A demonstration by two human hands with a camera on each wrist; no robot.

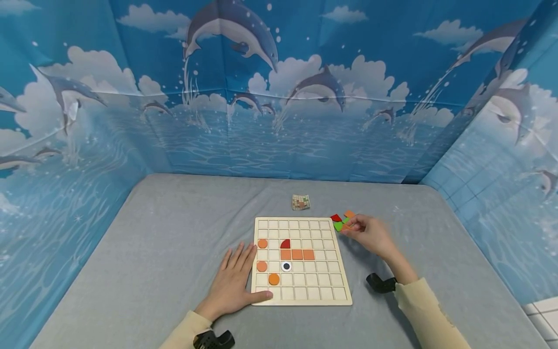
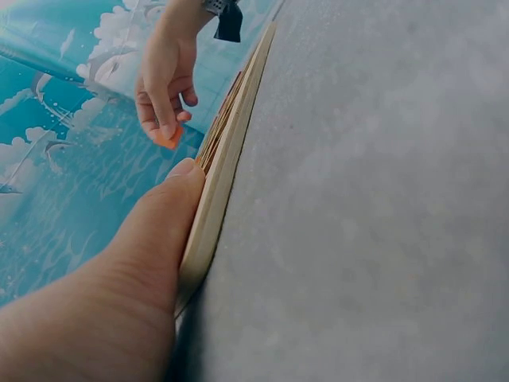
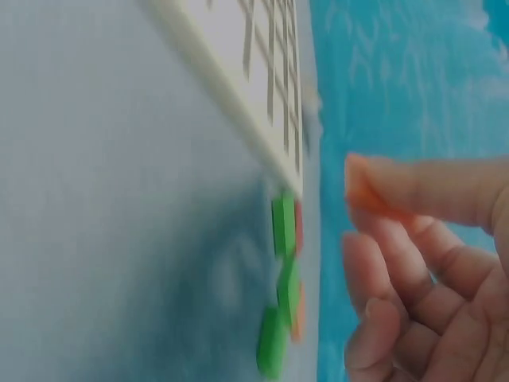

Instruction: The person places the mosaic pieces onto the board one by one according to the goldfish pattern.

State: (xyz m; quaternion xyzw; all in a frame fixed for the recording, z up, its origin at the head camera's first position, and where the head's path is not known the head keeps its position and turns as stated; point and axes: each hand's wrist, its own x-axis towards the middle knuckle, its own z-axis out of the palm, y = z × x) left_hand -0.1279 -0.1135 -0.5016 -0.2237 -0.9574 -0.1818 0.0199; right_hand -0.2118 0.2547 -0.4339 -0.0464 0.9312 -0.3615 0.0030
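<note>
A square wooden grid board (image 1: 302, 302) lies on the grey cloth. My left hand (image 1: 233, 281) rests at its left side, fingers spread on the cloth and thumb over the board's near left corner. Beyond the board's far right corner, my right hand (image 1: 368, 235) pinches a small orange piece (image 3: 370, 197) between thumb and fingers, raised above the cloth in the right wrist view. Below that hand lie green pieces (image 3: 272, 342), a red piece (image 1: 335, 218) and another orange piece (image 1: 349, 214). The held piece's full outline is hidden by the fingers.
On the board sit three orange squares (image 1: 297, 254) in a row, a red quarter-round (image 1: 285, 244), several orange discs (image 1: 273, 279) and a white disc with a black dot (image 1: 286, 266). A small patterned card (image 1: 301, 202) lies behind the board. Dolphin-print curtains (image 1: 279, 140) surround the table.
</note>
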